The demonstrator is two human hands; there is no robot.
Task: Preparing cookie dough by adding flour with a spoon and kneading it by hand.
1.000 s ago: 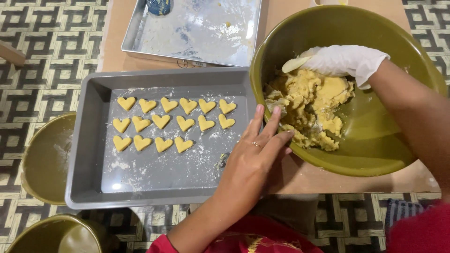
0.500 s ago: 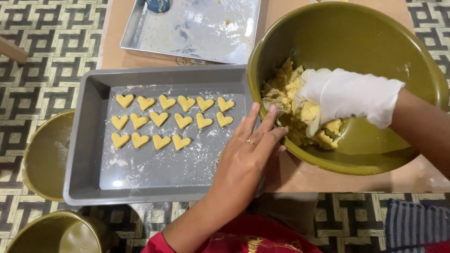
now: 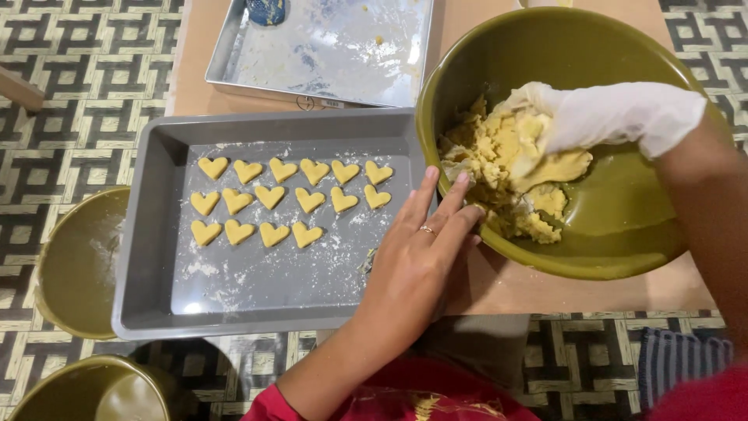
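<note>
the bare left hand (image 3: 417, 265) lies open against the tilted olive bowl (image 3: 623, 242) to steady it while the gloved right hand (image 3: 600, 117) clutches crumbly yellow dough (image 3: 510, 168) inside, beside the grey tray (image 3: 148, 257) of heart cookies (image 3: 284, 203).

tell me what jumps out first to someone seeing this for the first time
The big olive-green bowl at the right, tilted toward the camera, where the gloved right hand digs into crumbly yellow dough. The bare left hand braces the bowl's rim. Left of it, a grey baking tray holds neat rows of heart-shaped cookies on a dusting of flour.
</note>
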